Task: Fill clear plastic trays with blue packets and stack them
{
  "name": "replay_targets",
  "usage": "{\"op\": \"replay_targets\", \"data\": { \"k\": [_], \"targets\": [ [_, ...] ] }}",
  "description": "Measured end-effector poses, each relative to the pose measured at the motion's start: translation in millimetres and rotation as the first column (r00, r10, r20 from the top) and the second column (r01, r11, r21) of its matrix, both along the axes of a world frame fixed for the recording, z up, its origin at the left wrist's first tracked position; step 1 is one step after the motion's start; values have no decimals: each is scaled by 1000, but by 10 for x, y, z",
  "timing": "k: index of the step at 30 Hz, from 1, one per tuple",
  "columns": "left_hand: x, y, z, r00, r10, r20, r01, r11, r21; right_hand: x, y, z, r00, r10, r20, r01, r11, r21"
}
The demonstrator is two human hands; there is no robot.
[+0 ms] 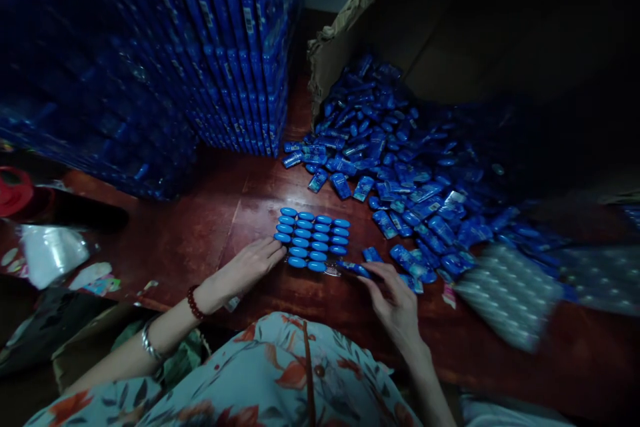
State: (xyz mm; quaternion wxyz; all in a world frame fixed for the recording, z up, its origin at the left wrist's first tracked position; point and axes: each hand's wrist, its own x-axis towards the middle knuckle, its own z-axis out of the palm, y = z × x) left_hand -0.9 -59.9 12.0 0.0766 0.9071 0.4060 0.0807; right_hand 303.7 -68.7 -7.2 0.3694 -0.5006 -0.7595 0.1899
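Observation:
Several small blue bottles [303, 233] stand packed in columns on the table, their rounded ends facing up. At the left edge of this block rests my left hand [257, 261], fingers stretched forward and touching the nearest bottles; whether it grips one I cannot make out. My right hand [397, 300] is by the lower right corner of the block. A single blue bottle [356, 269] is pinched between its thumb and fingers, pointing toward the block. A bit of clear plastic tray [333, 269] shows at the block's near right corner.
Loose blue bottles [400, 167] spill from a large cardboard box [345, 20] at the right. Tall stacks of packed blue bottles [235, 73] rise at the left back. Clear moulded trays [515, 297] lie on the right. A dark cylinder with a red end [55, 203] lies at left.

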Motion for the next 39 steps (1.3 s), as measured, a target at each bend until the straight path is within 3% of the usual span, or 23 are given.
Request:
{"op": "replay_targets", "data": {
  "k": [3, 7, 10, 13, 16, 19, 23, 26, 29, 30, 32, 33, 35, 39],
  "targets": [
    [90, 32, 16, 999, -2, -53, -1, 999, -47, -98, 53, -70, 990, 123, 62, -125, 992, 28],
    [108, 29, -63, 1000, -9, -25, 9, 1000, -10, -150, 168, -17, 923, 237, 304, -237, 971, -37],
    [40, -21, -183, 996, 11, 83, -17, 997, 71, -184, 226, 126, 828, 245, 503, -256, 965, -49],
    [4, -71, -338, 976, 99, 191, -128, 981, 145, -258, 227, 204, 750, 219, 624, -257, 966, -31],
    [54, -63, -482, 955, 171, 242, -215, 962, 166, -355, 208, 164, 711, 190, 677, -217, 975, -45],
    [143, 7, -577, 948, 185, 259, -216, 972, 95, -419, 223, 84, 713, 178, 678, -182, 981, -66],
    [190, 160, -563, 940, 194, 281, -192, 981, -34, -374, 292, 52, 764, 134, 632, -162, 987, -13],
    [191, 410, -410, 912, 195, 361, -179, 981, -78, -272, 413, 110, 860, 86, 503, -124, 991, 42],
    [252, 897, -205, 806, 351, 476, -336, 934, -120, -225, 720, 198, 952, -77, 296, 57, 995, 76],
    [293, 1106, -147, 779, 416, 470, -391, 907, -155, -240, 875, 224, 957, -134, 256, 122, 991, 63],
    [405, 1538, -70, 827, 466, 315, -407, 882, -237, -325, 1234, 258, 935, -182, 304, 194, 981, -10],
    [472, 1736, -51, 866, 467, 178, -411, 868, -277, -392, 1419, 266, 915, -166, 369, 200, 978, -57],
    [613, 2042, -45, 899, 430, 80, -389, 870, -303, -550, 1748, 261, 850, -72, 521, 185, 968, -168],
    [808, 2243, -96, 938, 347, 3, -330, 893, -305, -782, 2078, 209, 787, 90, 611, 125, 946, -300]
  ]
}}
